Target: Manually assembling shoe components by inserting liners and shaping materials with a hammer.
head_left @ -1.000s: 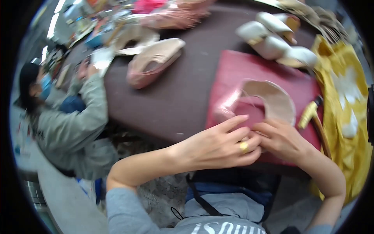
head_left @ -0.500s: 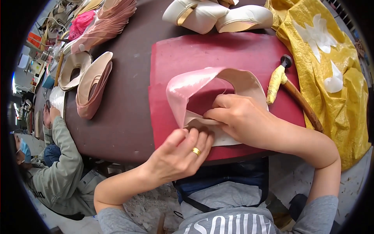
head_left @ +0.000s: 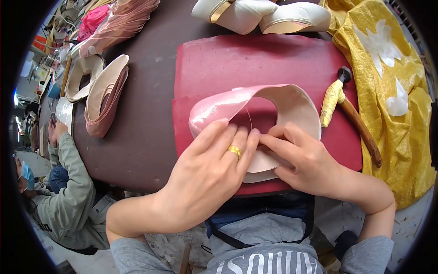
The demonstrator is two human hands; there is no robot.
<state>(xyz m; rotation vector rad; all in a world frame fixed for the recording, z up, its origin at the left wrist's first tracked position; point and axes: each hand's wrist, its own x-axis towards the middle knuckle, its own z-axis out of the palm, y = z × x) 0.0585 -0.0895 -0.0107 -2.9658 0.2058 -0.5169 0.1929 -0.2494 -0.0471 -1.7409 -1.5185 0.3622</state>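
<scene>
A glossy pink shoe upper (head_left: 223, 102) with a beige lining stands in a curved loop on a dark red mat (head_left: 205, 59). My left hand (head_left: 210, 171), a gold ring on one finger, reaches over its near left edge, with fingers close together on the material. Opposite it, my right hand (head_left: 305, 157) pinches the near edge of the lining, the fingertips of both hands almost meeting. A thin loose thread (head_left: 250, 118) crosses the opening. My left fingers hide part of the edge.
A hammer (head_left: 360, 128) with a yellow-wrapped end lies right of the mat, by a yellow woven sack (head_left: 397, 146). White shoe uppers (head_left: 296, 18) sit at the back. Stacked pink uppers (head_left: 107, 98) stand left; beyond them a co-worker's sleeve (head_left: 68, 182) shows at the table.
My left hand has moved up and over the upper's near edge, its fingers now stretched toward the right hand. The upper has turned slightly, and my right hand has shifted a little right and down.
</scene>
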